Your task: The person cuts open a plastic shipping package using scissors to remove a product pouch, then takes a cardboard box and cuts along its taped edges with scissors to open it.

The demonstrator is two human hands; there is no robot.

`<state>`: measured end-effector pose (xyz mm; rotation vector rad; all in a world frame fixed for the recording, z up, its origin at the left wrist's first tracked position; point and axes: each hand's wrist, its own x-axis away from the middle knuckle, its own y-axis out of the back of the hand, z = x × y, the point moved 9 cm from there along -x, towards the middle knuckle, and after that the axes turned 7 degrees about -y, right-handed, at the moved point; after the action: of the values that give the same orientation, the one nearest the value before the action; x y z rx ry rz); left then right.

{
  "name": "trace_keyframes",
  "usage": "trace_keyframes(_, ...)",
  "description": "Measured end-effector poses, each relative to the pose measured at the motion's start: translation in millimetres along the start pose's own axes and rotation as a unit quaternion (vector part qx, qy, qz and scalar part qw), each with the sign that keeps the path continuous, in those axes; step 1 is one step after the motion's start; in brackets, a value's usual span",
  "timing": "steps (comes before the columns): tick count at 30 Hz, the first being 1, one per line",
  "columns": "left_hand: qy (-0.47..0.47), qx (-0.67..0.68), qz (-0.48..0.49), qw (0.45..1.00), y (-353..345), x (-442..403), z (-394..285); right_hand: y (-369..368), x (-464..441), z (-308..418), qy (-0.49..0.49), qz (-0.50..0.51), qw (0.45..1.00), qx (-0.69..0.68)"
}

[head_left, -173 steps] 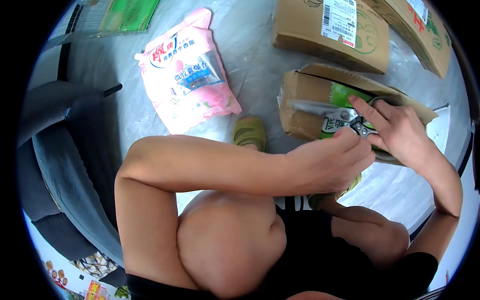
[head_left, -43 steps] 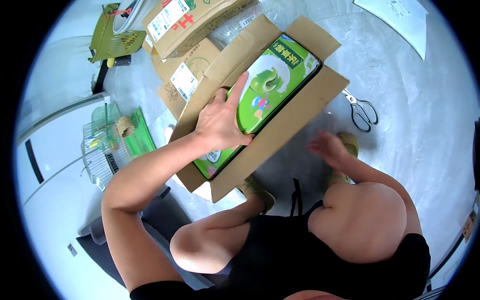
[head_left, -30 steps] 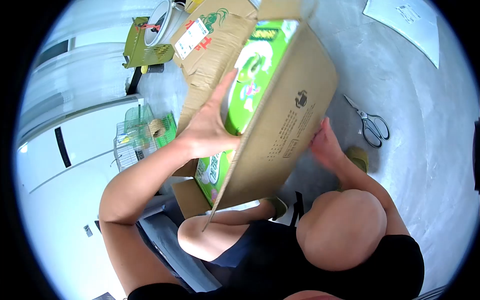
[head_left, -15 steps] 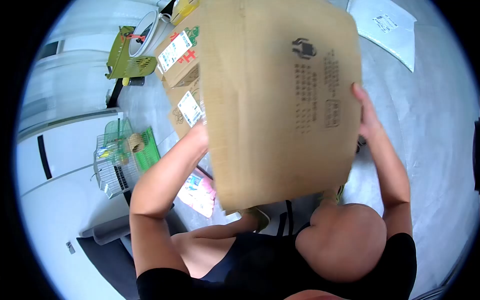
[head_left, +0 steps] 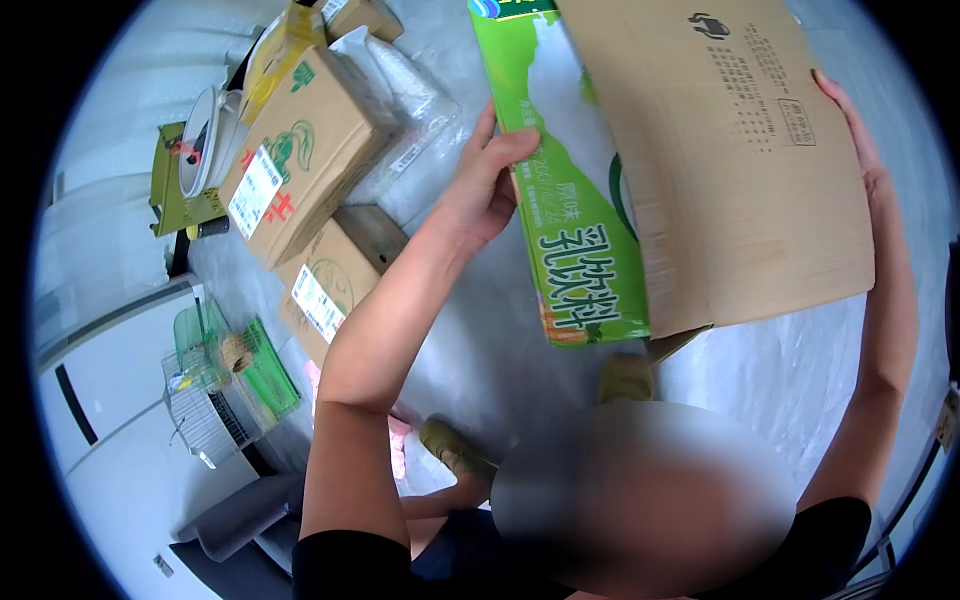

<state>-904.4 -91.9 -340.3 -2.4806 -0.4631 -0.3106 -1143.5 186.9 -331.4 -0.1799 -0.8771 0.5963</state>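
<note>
My left hand (head_left: pixel 490 185) grips the left edge of a green and white drink carton (head_left: pixel 570 180), thumb on its printed face. The carton sticks out of the left side of a brown cardboard box (head_left: pixel 740 170), which is raised in front of me and tipped on its side. My right hand (head_left: pixel 850 120) is closed on the far right edge of the box, its fingers partly hidden behind it. A small flap shows at the box's lower edge. The rest of the carton is hidden inside the box.
Labelled cardboard boxes (head_left: pixel 300 150) and clear plastic wrapping (head_left: pixel 410 120) lie on the floor at the left. Further left are an olive basket (head_left: pixel 175 185), a wire cage (head_left: pixel 210 400) and a dark grey seat (head_left: pixel 240 520). A pink package (head_left: pixel 398 445) lies near my shoe.
The box was lifted off the floor and turned over, and has moved right. The green carton now protrudes from it, with my left hand on it. The scissors are no longer visible.
</note>
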Motion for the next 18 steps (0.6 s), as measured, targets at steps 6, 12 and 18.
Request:
trace_keyframes(6,-0.016,-0.157,-0.053,0.986,55.2,-53.3,6.6,185.9,-68.2,78.6,0.168,-0.137,0.974,0.068)
trace_keyframes(12,0.058,-0.061,-0.167,0.982,137.2,-61.0,54.3,248.5,23.8,151.4,0.214,-0.208,0.931,0.21)
trace_keyframes(18,0.09,-0.128,-0.207,0.966,153.5,-59.3,59.0,219.6,-22.8,127.1,0.306,-0.388,0.721,0.486)
